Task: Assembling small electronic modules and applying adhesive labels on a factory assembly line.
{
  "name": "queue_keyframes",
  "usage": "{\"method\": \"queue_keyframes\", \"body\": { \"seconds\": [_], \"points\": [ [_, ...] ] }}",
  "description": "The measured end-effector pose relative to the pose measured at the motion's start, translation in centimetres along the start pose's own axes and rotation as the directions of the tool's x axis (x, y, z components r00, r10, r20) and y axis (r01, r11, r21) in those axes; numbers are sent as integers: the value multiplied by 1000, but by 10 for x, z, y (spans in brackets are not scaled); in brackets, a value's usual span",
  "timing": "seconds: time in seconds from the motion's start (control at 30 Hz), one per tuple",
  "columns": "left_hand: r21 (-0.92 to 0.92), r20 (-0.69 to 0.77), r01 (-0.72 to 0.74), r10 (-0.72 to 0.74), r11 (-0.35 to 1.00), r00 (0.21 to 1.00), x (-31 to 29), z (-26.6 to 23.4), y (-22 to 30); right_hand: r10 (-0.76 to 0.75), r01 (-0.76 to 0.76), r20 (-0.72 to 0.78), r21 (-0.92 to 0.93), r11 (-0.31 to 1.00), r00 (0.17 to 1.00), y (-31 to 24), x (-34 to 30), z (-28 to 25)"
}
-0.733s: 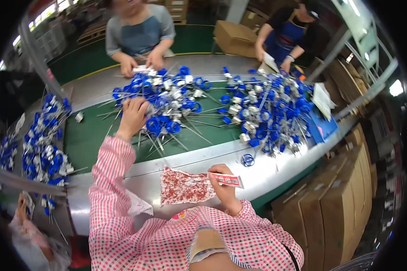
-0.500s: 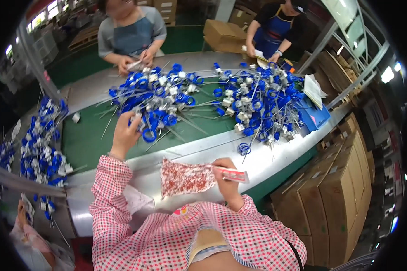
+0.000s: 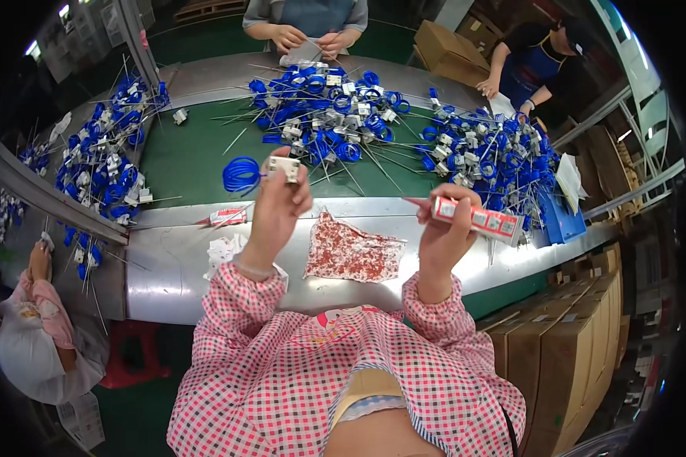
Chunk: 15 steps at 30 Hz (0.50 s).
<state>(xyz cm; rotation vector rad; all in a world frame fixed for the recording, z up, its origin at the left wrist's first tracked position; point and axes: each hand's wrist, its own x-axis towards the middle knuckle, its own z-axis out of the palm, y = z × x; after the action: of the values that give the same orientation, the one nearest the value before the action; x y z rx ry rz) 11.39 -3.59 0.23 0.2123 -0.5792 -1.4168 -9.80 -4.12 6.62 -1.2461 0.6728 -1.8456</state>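
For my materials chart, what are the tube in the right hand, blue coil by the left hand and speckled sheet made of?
Tube: maybe soft plastic or metal; smooth, flattened end. Blue coil: probably plastic-covered wire; smooth, thin loops. Speckled sheet: likely cloth or paper; matte, uneven edges.

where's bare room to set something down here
Free: the green mat left of the blue coil, and the steel edge left of the crumpled white sheet. Crowded: the central heap and right heap of blue-and-white parts.
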Motion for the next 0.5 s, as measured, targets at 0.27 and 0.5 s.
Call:
{"method": "queue_keyframes", "body": {
  "seconds": [0.27, 0.5],
  "points": [
    [153, 173, -130, 103, 980, 980, -17, 59, -44, -23, 12, 35, 280, 960, 999, -28, 4, 42],
    [378, 247, -286, 201, 881, 948, -20, 97, -54, -174, 168, -16, 371, 913, 985, -43, 16, 52]
  ]
}}
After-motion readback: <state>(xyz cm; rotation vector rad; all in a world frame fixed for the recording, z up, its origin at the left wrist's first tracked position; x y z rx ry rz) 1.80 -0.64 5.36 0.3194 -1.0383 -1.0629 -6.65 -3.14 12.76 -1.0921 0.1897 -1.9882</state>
